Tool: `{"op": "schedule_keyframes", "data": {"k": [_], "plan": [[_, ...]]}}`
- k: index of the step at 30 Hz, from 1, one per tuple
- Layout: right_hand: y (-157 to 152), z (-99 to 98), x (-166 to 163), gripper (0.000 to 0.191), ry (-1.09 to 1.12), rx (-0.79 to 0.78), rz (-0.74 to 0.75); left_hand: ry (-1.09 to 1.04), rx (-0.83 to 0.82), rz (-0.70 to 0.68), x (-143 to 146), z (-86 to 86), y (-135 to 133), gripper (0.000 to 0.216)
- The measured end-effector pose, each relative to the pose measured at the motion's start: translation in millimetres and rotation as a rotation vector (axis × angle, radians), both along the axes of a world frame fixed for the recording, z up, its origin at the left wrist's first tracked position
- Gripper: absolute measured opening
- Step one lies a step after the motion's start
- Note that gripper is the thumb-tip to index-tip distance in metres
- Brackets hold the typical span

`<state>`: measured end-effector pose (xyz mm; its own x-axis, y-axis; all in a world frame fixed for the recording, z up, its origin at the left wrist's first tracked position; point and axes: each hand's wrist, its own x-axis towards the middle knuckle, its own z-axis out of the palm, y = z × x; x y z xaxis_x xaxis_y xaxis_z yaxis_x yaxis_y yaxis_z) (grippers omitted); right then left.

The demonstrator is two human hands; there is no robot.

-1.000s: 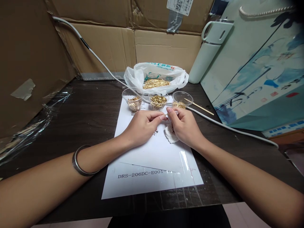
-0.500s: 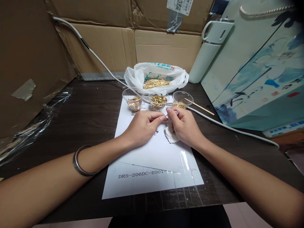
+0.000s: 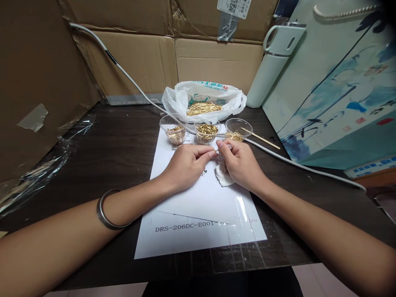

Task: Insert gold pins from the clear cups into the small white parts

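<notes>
My left hand (image 3: 187, 167) pinches a thin gold-coloured metal pin (image 3: 216, 151) between thumb and forefinger. Its tip meets the fingers of my right hand (image 3: 243, 165), which are closed in a pinch; whatever they grip is mostly hidden. A crumpled white tissue (image 3: 223, 177) lies under my right hand on a white paper sheet (image 3: 198, 235). Just beyond the hands stand three clear plastic cups: a left cup (image 3: 175, 138) and a middle cup (image 3: 207, 134) with small gold pieces, and a right cup (image 3: 237, 123) holding fewer. Tiny dark bits (image 3: 204, 172) lie between my hands.
Behind the cups sits a white plastic bag (image 3: 173, 101) with long gold pins (image 3: 204, 108). A wooden stick (image 3: 262, 139) leans from the right cup's side. A white cable (image 3: 297, 163) crosses the dark table (image 3: 120, 132). A pale flask (image 3: 269, 74) and cardboard walls (image 3: 216, 62) stand behind.
Almost nothing differs. Both hands keep the same pinch close together over the paper; the whole view has shifted very slightly.
</notes>
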<state>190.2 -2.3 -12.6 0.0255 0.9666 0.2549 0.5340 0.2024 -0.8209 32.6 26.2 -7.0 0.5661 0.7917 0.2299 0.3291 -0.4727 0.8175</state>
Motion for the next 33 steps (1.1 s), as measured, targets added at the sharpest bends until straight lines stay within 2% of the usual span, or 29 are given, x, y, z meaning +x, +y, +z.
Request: {"op": "schedule_keyframes", "data": {"k": [13, 33], "plan": [[-0.8, -4.0, 1.0, 0.043, 0.084, -0.017, -0.030, 0.015, 0.005, -0.007, 0.9, -1.7, 0.8, 0.030], [-0.9, -3.1, 2.2, 0.042, 0.058, 0.011, 0.000, 0.001, -0.048, -0.031, 0.8, -2.6, 1.0, 0.028]]}}
